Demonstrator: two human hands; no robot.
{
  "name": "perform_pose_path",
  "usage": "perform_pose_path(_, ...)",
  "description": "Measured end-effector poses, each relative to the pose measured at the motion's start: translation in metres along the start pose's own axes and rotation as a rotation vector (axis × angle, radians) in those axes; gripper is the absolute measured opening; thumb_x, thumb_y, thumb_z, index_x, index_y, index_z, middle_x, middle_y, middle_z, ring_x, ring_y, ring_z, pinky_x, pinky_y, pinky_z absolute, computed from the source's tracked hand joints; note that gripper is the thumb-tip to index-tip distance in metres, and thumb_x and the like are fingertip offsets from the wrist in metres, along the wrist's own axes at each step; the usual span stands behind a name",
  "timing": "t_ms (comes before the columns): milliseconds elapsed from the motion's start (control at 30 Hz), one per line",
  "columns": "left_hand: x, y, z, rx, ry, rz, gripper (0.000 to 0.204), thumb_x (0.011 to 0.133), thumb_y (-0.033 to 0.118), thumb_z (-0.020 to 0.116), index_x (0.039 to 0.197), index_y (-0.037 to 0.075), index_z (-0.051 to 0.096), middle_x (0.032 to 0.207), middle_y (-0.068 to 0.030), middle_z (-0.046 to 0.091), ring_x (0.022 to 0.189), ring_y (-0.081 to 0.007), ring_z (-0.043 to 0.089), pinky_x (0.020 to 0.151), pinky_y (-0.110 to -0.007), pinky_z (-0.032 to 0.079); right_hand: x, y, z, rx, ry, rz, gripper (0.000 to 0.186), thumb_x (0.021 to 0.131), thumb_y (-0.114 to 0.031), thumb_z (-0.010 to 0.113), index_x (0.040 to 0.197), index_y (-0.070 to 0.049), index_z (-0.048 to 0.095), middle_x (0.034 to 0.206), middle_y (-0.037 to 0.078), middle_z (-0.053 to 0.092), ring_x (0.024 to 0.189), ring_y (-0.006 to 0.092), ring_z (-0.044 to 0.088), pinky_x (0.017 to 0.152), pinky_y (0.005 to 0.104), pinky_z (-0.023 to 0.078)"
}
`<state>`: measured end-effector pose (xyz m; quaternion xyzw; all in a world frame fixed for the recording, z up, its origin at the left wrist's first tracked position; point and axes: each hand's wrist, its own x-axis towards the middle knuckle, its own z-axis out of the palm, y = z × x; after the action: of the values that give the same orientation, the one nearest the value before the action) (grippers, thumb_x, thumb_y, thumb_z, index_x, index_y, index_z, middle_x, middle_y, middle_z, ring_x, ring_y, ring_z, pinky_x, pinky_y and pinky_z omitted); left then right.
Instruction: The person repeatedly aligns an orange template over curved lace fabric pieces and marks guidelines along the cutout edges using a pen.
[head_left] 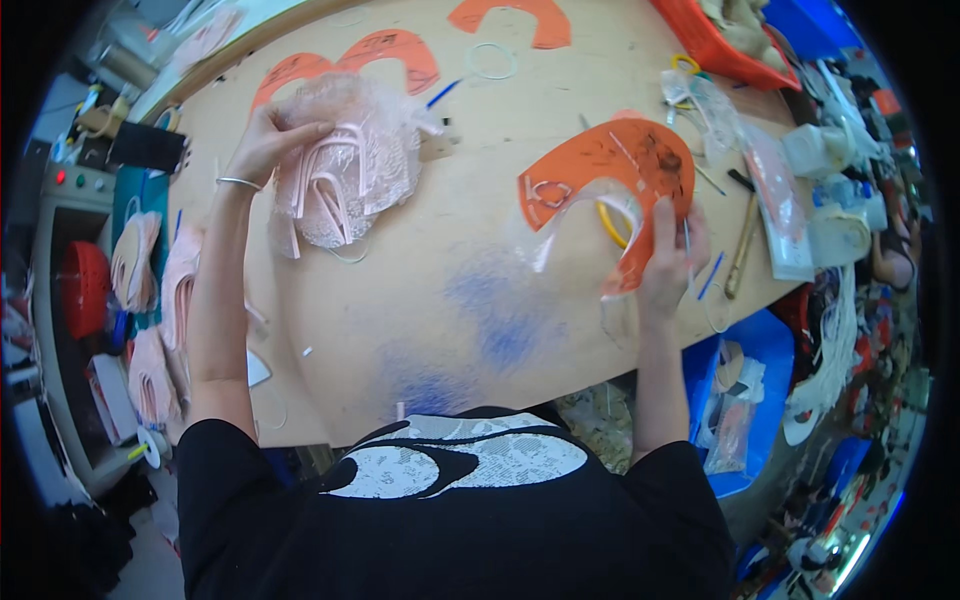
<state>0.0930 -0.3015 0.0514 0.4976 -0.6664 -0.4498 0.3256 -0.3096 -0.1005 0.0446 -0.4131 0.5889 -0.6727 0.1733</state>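
My left hand (272, 148), a bangle at its wrist, is closed on the upper left edge of a clear plastic bag (385, 110). Folded pale pink cut pieces (335, 190) show through the plastic. Over the right part of the table, my right hand (668, 262) grips one leg of an orange horseshoe-shaped template (620, 150) with dark marks on it. A thin silvery item (687, 240) shows by these fingers; I cannot make out what it is. Clear plastic hangs at the template's inner edge, and a yellow ring (612, 225) shows through its opening.
More orange templates (395, 58) lie at the far edge, near a blue pen (443, 94) and a pale ring (492, 62). A red bin (720, 55) stands far right. A hammer-like tool (741, 245) lies rightward; a blue bin (765, 370) sits below. Pink pieces (180, 285) are stacked left.
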Motion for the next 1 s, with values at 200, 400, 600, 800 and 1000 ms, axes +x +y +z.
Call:
perform_pose_path(200,-0.032,-0.057,0.013,0.503,0.310,0.437,0.024,0.080,0.011,0.079,0.101,0.000,0.075,0.087,-0.0060,0.070,0.078,-0.0196,0.065,0.076,-0.027,0.054,0.043,0.051,0.011,-0.811,-0.227,-0.547,0.015,0.095,-0.012,0.067,0.106,-0.003,0.072,0.087,0.004,0.069,0.072,0.0110,0.058,0.066,0.0251,0.047)
perform_pose_path(400,-0.042,-0.054,0.013,0.550,0.162,0.392,0.018,0.080,0.010,0.076,0.096,0.004,0.074,0.089,-0.0028,0.067,0.076,-0.0230,0.061,0.076,-0.032,0.051,0.048,0.009,-0.004,-0.113,0.004,-0.165,0.020,0.100,-0.013,0.062,0.111,0.002,0.069,0.096,0.009,0.071,0.080,0.0123,0.066,0.073,0.0191,0.051)
perform_pose_path(600,-0.062,0.003,0.010,0.847,0.285,0.595,0.007,0.082,0.008,0.071,0.088,0.007,0.068,0.089,0.0005,0.065,0.074,-0.0213,0.059,0.070,-0.032,0.046,0.031,-0.036,-0.004,0.200,0.119,0.083,0.024,0.103,-0.018,0.057,0.114,0.002,0.064,0.092,0.008,0.069,0.072,0.0098,0.060,0.063,0.0187,0.048)
perform_pose_path(800,-0.177,0.064,0.113,0.792,0.113,0.604,0.021,0.073,-0.001,0.072,0.093,0.005,0.068,0.103,-0.0050,0.067,0.088,-0.0237,0.061,0.079,-0.035,0.049,0.013,-0.027,-0.004,0.222,0.041,0.276,0.024,0.100,-0.017,0.061,0.114,0.002,0.064,0.092,0.009,0.068,0.069,0.0113,0.058,0.059,0.0196,0.046)
perform_pose_path(1000,-0.237,0.043,0.137,0.481,0.279,0.642,0.028,0.073,0.014,0.081,0.099,0.009,0.071,0.110,-0.0080,0.062,0.095,-0.0266,0.061,0.083,-0.039,0.051,-0.064,-0.025,0.056,0.010,-0.512,0.117,0.023,0.093,-0.009,0.067,0.114,0.002,0.069,0.092,0.007,0.070,0.073,0.0106,0.058,0.064,0.0229,0.048)
